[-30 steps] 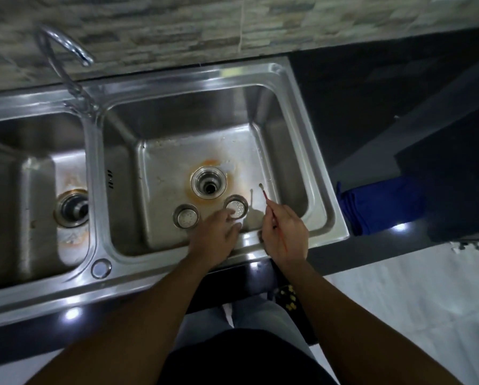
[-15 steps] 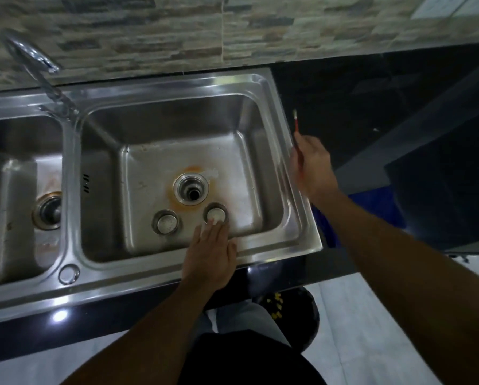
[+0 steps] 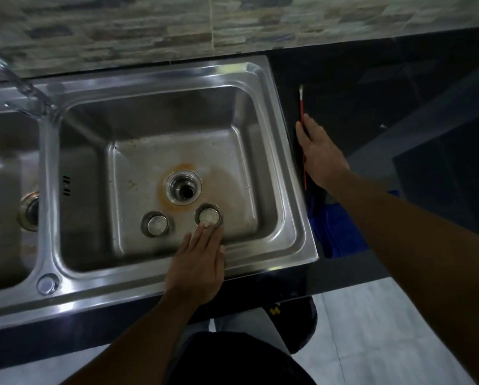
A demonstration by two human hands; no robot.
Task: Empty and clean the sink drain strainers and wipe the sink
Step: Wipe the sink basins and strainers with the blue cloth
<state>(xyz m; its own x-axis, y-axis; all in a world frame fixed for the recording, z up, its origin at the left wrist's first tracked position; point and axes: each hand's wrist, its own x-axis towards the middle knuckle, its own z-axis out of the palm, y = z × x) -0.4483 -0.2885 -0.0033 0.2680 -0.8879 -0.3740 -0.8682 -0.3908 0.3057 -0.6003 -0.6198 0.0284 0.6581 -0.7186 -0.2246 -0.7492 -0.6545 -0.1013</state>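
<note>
Two drain strainers (image 3: pixel 207 215) loose inside the right sink basin (image 3: pixel 249 173), drain hole (image 3: pixel 183 188) open.

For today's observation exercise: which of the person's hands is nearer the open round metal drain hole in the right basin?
Left. The left hand reaches into the basin, fingertips on a strainer just beside the open round metal drain hole. The right hand rests outside on the dark counter.

The right hand (image 3: pixel 320 154) has carried the red brush (image 3: pixel 302 120) out of the sink (image 3: pixel 284 151) and laid it on the counter (image 3: pixel 343 87) just beside the sink's right rim, fingers flat over the handle.
</note>
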